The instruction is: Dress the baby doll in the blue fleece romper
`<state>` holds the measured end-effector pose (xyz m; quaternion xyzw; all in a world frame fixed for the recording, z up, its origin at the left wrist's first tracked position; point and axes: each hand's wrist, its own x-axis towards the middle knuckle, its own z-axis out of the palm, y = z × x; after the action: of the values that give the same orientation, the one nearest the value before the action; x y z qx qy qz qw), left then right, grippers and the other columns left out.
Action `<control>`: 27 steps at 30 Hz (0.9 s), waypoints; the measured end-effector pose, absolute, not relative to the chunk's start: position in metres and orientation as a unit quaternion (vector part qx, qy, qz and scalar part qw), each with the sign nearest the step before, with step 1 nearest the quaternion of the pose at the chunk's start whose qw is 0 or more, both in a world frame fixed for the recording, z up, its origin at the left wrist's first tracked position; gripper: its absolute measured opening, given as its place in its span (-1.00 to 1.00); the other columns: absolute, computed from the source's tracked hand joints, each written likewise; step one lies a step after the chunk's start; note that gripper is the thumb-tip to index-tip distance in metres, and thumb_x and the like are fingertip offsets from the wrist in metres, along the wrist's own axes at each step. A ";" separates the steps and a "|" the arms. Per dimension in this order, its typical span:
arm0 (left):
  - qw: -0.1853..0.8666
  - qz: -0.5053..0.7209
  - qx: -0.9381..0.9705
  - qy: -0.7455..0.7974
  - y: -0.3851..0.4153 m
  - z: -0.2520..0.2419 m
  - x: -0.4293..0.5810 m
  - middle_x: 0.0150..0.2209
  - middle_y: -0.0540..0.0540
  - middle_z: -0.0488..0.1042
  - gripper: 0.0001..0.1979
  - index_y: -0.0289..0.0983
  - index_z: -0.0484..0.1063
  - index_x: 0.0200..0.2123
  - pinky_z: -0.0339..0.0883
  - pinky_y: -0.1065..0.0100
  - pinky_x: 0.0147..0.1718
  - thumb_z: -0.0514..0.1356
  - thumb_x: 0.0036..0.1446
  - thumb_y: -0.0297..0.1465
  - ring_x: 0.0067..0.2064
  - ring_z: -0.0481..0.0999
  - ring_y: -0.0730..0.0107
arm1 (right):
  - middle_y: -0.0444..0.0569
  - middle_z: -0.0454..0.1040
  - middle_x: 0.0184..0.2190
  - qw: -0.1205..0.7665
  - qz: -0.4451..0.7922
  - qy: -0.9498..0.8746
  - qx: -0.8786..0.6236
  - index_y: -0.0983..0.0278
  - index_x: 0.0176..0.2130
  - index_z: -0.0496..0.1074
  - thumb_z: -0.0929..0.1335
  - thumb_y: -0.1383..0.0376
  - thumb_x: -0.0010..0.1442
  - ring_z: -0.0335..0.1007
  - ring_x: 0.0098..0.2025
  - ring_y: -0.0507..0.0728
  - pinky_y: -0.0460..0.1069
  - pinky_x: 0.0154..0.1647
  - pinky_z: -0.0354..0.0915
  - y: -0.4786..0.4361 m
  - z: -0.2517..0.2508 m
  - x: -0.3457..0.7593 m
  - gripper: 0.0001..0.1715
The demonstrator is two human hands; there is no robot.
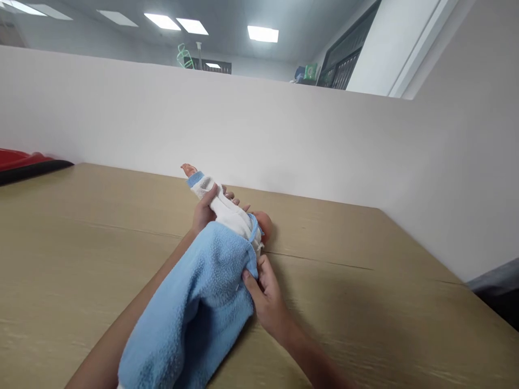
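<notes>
A baby doll (227, 208) in a white garment with blue trim lies on the wooden table (365, 302). Its arm sticks up toward the far wall and its head (264, 222) shows to the right. My left hand (205, 212) grips the doll's raised sleeved arm from the left. A light blue fleece garment or blanket (194, 313) covers the doll's lower body and drapes over my left forearm. My right hand (263, 294) pinches the edge of this blue fleece near the doll's chest.
A white partition wall (284, 140) runs along the table's far side and right side. A red and black object (24, 163) sits at the far left edge of the table. A dark grey thing (498, 289) shows beyond the table's right corner.
</notes>
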<state>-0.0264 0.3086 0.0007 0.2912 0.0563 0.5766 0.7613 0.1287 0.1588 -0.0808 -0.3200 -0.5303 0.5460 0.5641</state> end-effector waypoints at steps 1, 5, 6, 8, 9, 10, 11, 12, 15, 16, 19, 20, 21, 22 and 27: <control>0.761 0.577 0.291 0.058 0.310 0.000 -0.025 -0.43 0.08 0.41 -0.69 -0.18 0.37 -0.30 0.59 0.09 -0.03 0.45 0.08 -0.25 -0.37 0.57 0.32 | -0.15 0.28 -0.25 0.568 0.546 -0.530 -0.313 0.09 -0.06 0.28 0.38 0.05 0.41 0.29 -0.15 0.12 0.01 -0.04 0.25 0.163 -0.080 0.130 -0.74; 0.762 0.576 0.285 0.074 0.312 -0.005 -0.021 -0.43 0.06 0.42 -0.69 -0.20 0.37 -0.32 0.59 0.07 -0.09 0.45 0.09 -0.23 -0.43 0.55 0.32 | -0.19 0.29 -0.31 0.575 0.494 -0.550 -0.350 0.11 -0.22 0.18 0.38 0.03 0.39 0.25 -0.28 0.09 -0.03 -0.19 0.23 0.178 -0.085 0.139 -0.66; 0.763 0.575 0.286 0.078 0.312 -0.005 -0.020 -0.43 0.05 0.43 -0.69 -0.20 0.38 -0.31 0.59 0.08 -0.10 0.44 0.09 -0.23 -0.44 0.54 0.33 | -0.19 0.30 -0.32 0.574 0.480 -0.556 -0.362 0.11 -0.23 0.17 0.39 0.03 0.38 0.24 -0.29 0.08 -0.03 -0.20 0.23 0.180 -0.088 0.141 -0.65; 0.762 0.572 0.295 0.079 0.312 -0.006 -0.019 -0.41 0.04 0.45 -0.71 -0.20 0.39 -0.30 0.59 0.11 -0.11 0.44 0.11 -0.23 -0.43 0.55 0.33 | -0.18 0.34 -0.31 0.573 0.461 -0.561 -0.379 0.13 -0.24 0.20 0.41 0.04 0.36 0.26 -0.28 0.10 -0.02 -0.18 0.23 0.182 -0.089 0.145 -0.65; 0.759 0.571 0.302 0.076 0.311 -0.006 -0.019 -0.40 0.04 0.46 -0.71 -0.20 0.39 -0.29 0.59 0.12 -0.12 0.43 0.12 -0.23 -0.43 0.55 0.33 | -0.16 0.37 -0.30 0.570 0.455 -0.565 -0.386 0.13 -0.23 0.24 0.41 0.05 0.36 0.29 -0.25 0.11 -0.01 -0.15 0.24 0.181 -0.089 0.147 -0.68; 0.757 0.571 0.309 0.072 0.311 -0.005 -0.019 -0.39 0.04 0.47 -0.72 -0.19 0.39 -0.29 0.59 0.13 -0.12 0.43 0.13 -0.23 -0.43 0.55 0.34 | -0.14 0.39 -0.28 0.562 0.448 -0.573 -0.394 0.14 -0.21 0.29 0.41 0.06 0.37 0.31 -0.22 0.13 0.00 -0.12 0.25 0.179 -0.088 0.148 -0.72; 0.755 0.571 0.314 0.071 0.311 -0.005 -0.019 -0.39 0.04 0.47 -0.72 -0.19 0.39 -0.29 0.59 0.14 -0.12 0.43 0.13 -0.23 -0.43 0.55 0.35 | -0.12 0.41 -0.26 0.553 0.434 -0.586 -0.403 0.15 -0.19 0.33 0.40 0.07 0.38 0.33 -0.18 0.15 0.01 -0.09 0.25 0.178 -0.085 0.149 -0.75; 0.753 0.572 0.317 0.072 0.311 -0.004 -0.019 -0.39 0.05 0.48 -0.71 -0.19 0.39 -0.30 0.59 0.14 -0.11 0.44 0.12 -0.23 -0.44 0.55 0.36 | -0.10 0.41 -0.24 0.546 0.414 -0.602 -0.410 0.16 -0.19 0.36 0.38 0.07 0.40 0.34 -0.15 0.16 0.02 -0.05 0.25 0.176 -0.083 0.150 -0.77; 0.748 0.579 0.315 0.081 0.310 -0.002 -0.018 -0.41 0.07 0.47 -0.69 -0.19 0.38 -0.32 0.59 0.16 -0.10 0.46 0.08 -0.24 -0.43 0.55 0.37 | -0.05 0.36 -0.18 0.548 0.364 -0.636 -0.405 0.18 -0.24 0.40 0.36 0.10 0.42 0.31 -0.08 0.18 0.04 0.02 0.23 0.171 -0.078 0.151 -0.76; 0.745 0.583 0.312 0.086 0.310 -0.001 -0.017 -0.42 0.07 0.47 -0.68 -0.19 0.38 -0.33 0.60 0.16 -0.09 0.47 0.07 -0.24 -0.43 0.55 0.37 | -0.06 0.35 -0.19 0.556 0.371 -0.630 -0.395 0.18 -0.25 0.39 0.36 0.09 0.42 0.30 -0.09 0.18 0.04 0.02 0.22 0.170 -0.078 0.151 -0.75; 0.731 0.599 0.302 0.126 0.306 0.001 -0.013 -0.43 0.06 0.48 -0.66 -0.21 0.39 -0.35 0.61 0.15 -0.08 0.48 0.04 -0.21 -0.42 0.57 0.35 | -0.12 0.31 -0.27 0.560 0.441 -0.597 -0.368 0.15 -0.22 0.33 0.33 0.04 0.44 0.27 -0.19 0.14 0.01 -0.10 0.24 0.171 -0.080 0.150 -0.72; 0.728 0.599 0.299 0.146 0.305 0.002 -0.010 -0.44 0.05 0.48 -0.64 -0.22 0.40 -0.35 0.61 0.14 -0.08 0.48 0.04 -0.18 -0.42 0.58 0.34 | -0.13 0.32 -0.29 0.556 0.462 -0.589 -0.360 0.14 -0.20 0.32 0.33 0.02 0.44 0.28 -0.21 0.13 0.01 -0.11 0.25 0.172 -0.081 0.150 -0.72; 0.728 0.595 0.297 0.166 0.303 0.003 -0.008 -0.45 0.04 0.47 -0.62 -0.22 0.41 -0.34 0.61 0.14 -0.10 0.48 0.03 -0.15 -0.41 0.58 0.32 | -0.13 0.34 -0.27 0.552 0.477 -0.586 -0.353 0.13 -0.16 0.32 0.33 0.01 0.43 0.31 -0.19 0.13 0.02 -0.08 0.27 0.173 -0.082 0.151 -0.73; 0.730 0.587 0.298 0.185 0.301 0.004 -0.005 -0.46 0.04 0.47 -0.60 -0.23 0.42 -0.33 0.61 0.15 -0.12 0.49 0.02 -0.12 -0.41 0.59 0.30 | -0.12 0.38 -0.24 0.545 0.484 -0.588 -0.350 0.13 -0.11 0.33 0.32 0.01 0.43 0.35 -0.16 0.15 0.04 -0.03 0.30 0.173 -0.083 0.152 -0.74; 0.664 0.590 0.384 0.252 0.292 0.013 0.014 -0.44 0.03 0.50 -0.52 -0.24 0.44 -0.28 0.53 0.27 -0.24 0.51 -0.05 -0.06 -0.39 0.57 0.31 | -0.03 0.45 -0.16 0.492 0.251 -0.683 -0.478 0.13 -0.17 0.40 0.36 0.16 0.35 0.36 -0.04 0.27 0.20 0.07 0.29 0.168 -0.077 0.174 -0.89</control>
<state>0.0141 0.2917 0.0132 0.3840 0.2524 0.5900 0.6639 0.1740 0.1676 -0.0772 -0.4782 -0.6832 0.2509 0.4915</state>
